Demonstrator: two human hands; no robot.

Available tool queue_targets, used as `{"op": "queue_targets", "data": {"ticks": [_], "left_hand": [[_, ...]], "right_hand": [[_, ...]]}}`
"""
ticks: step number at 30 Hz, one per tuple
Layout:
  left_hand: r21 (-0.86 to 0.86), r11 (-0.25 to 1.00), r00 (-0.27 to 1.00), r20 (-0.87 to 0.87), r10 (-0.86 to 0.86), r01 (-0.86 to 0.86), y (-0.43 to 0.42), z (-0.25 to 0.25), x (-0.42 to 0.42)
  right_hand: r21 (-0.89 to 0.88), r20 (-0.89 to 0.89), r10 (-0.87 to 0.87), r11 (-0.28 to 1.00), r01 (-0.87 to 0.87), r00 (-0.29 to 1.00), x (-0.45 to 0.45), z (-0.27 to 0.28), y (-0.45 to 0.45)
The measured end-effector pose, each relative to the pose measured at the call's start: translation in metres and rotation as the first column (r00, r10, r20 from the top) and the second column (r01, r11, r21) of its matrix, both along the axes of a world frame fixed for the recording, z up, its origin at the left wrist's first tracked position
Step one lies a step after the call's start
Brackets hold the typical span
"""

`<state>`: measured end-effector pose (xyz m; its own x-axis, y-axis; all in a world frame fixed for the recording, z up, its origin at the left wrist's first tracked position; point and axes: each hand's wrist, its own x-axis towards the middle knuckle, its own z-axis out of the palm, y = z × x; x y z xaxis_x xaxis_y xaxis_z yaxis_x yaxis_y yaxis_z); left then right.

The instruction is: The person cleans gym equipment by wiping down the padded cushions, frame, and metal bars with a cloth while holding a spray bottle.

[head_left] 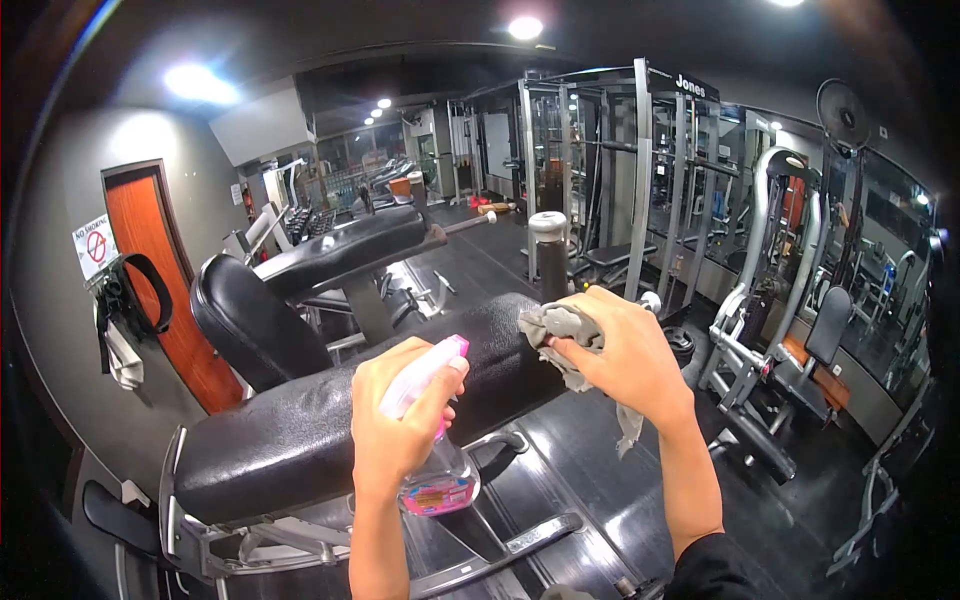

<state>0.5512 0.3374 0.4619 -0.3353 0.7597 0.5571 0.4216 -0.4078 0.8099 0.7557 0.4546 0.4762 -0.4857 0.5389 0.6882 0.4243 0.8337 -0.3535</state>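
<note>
- Your left hand (392,415) grips the bottle (440,492), fingers curled, before the pad (270,445).
- Your right hand (635,355) clutches the cloth (568,328) at the pad's right end.
- Beyond: bench (250,322) left, rack (643,170) far right.

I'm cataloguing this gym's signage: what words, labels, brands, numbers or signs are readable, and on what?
"NO SMOKING": white wall sign.
"Jones": metal rack's black top panel.
Too small or blurred to read: spray bottle label, lettering beside "Jones", small wall notice.
</note>
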Motion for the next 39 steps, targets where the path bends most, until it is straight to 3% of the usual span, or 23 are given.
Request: {"op": "queue_targets", "data": {"ticks": [5,10,12,17,20,22,24,26,30,33,36,39], "left_hand": [[0.068,0.997,0.999,-0.029,0.027,-0.025,0.000,-0.004,0.002],[0.033,0.997,0.997,-0.039,0.072,-0.071,-0.002,-0.003,0.003],[0.053,0.997,0.998,0.046,0.046,-0.049,-0.004,-0.004,0.005],[0.076,0.990,0.993,0.031,0.116,-0.118,-0.008,-0.007,0.006],[0.088,0.984,0.988,0.019,0.151,-0.152,-0.011,-0.006,0.007],[0.085,0.981,0.984,0.000,0.177,-0.176,-0.013,-0.007,0.011],[0.084,0.961,0.965,0.001,0.263,-0.262,-0.017,-0.012,0.019],[0.173,0.931,0.932,-0.116,0.343,-0.321,-0.023,-0.019,0.024],[0.151,0.901,0.907,-0.046,0.418,-0.408,-0.040,-0.063,0.040],[0.136,0.864,0.875,0.080,0.478,-0.484,-0.053,-0.112,0.048],[0.009,0.802,0.793,0.150,0.590,-0.598,-0.063,-0.148,0.057],[-0.004,0.760,0.757,0.088,0.648,-0.650,-0.068,-0.182,0.054]], "right_hand": [[0.044,-0.019,0.038,0.998,-0.037,0.999,0.003,-0.010,0.001],[0.118,-0.030,0.100,0.988,-0.096,0.995,-0.006,-0.004,0.026],[0.116,-0.044,0.147,0.983,-0.141,0.988,-0.018,-0.001,0.042],[0.110,-0.064,0.310,0.947,-0.302,0.948,-0.034,0.002,0.068],[0.090,-0.128,0.429,0.903,-0.420,0.894,-0.027,-0.003,0.067],[0.187,-0.166,0.544,0.836,-0.516,0.823,-0.019,-0.011,0.069],[0.308,-0.081,0.614,0.765,-0.566,0.785,-0.010,-0.023,0.067],[0.355,0.026,0.718,0.644,-0.678,0.695,-0.004,-0.039,0.064],[0.474,0.146,0.756,0.513,-0.716,0.639,-0.011,-0.094,0.052],[0.420,0.139,0.830,0.445,-0.791,0.541,-0.024,-0.129,0.046],[0.309,0.009,0.897,0.417,-0.855,0.441,-0.035,-0.158,0.037],[0.178,-0.140,0.870,0.492,-0.852,0.473,-0.042,-0.186,0.032]]}}
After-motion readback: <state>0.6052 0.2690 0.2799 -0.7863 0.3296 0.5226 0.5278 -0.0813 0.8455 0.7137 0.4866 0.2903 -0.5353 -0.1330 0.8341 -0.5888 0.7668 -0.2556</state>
